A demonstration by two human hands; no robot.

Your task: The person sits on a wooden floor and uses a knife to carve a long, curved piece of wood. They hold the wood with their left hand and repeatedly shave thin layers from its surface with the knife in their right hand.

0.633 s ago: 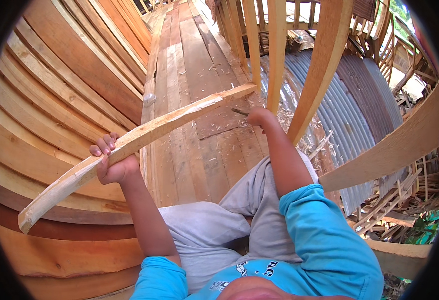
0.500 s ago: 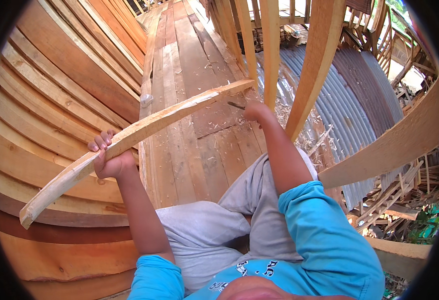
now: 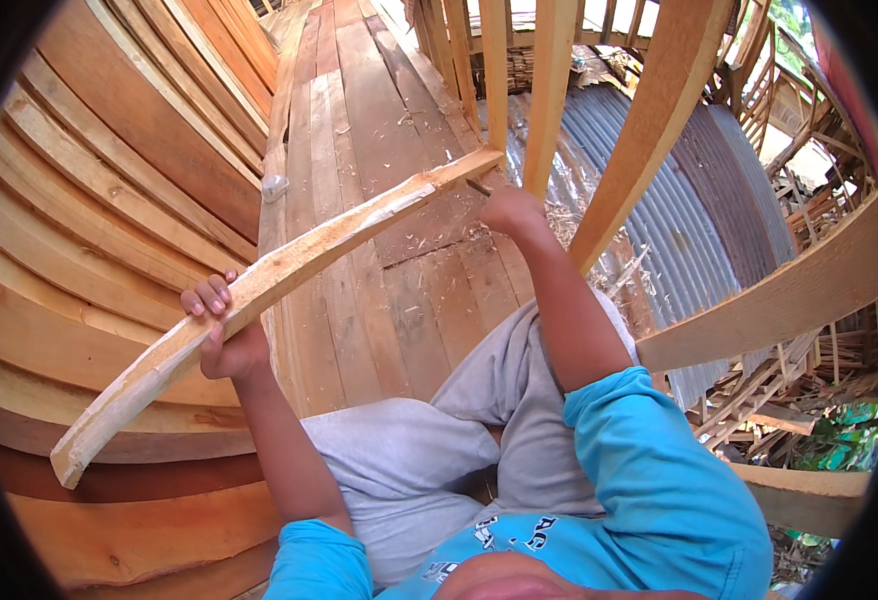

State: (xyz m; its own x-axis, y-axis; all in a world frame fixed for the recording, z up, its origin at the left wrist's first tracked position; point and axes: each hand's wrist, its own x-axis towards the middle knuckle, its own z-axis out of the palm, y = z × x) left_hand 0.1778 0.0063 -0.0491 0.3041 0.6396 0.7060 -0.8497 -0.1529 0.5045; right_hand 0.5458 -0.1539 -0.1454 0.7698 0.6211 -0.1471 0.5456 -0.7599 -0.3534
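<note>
A long, slightly curved piece of pale wood [image 3: 304, 258] slants from lower left to upper right across my front. My left hand [image 3: 224, 322] is closed around it toward its near left end, fingers over the top edge and thumb below. The surface has lighter, freshly cut patches. Near its far right end my right hand [image 3: 512, 210] makes a fist around a thin dark tool [image 3: 478, 187]. Only a short length of that tool shows, close beside the wood; the rest is hidden in the fist, so its kind is unclear.
Curved planks [image 3: 109, 250] form a wall on the left. Upright wooden ribs [image 3: 649, 120] stand at the right, before corrugated metal sheets [image 3: 679, 220]. Shavings lie on the plank floor [image 3: 409, 310]. A small clear plastic item [image 3: 275, 187] sits by the wall.
The wood has tilted a little, its left end lower and its right end slightly higher. My right hand has moved slightly up and the tool is nearer the wood.
</note>
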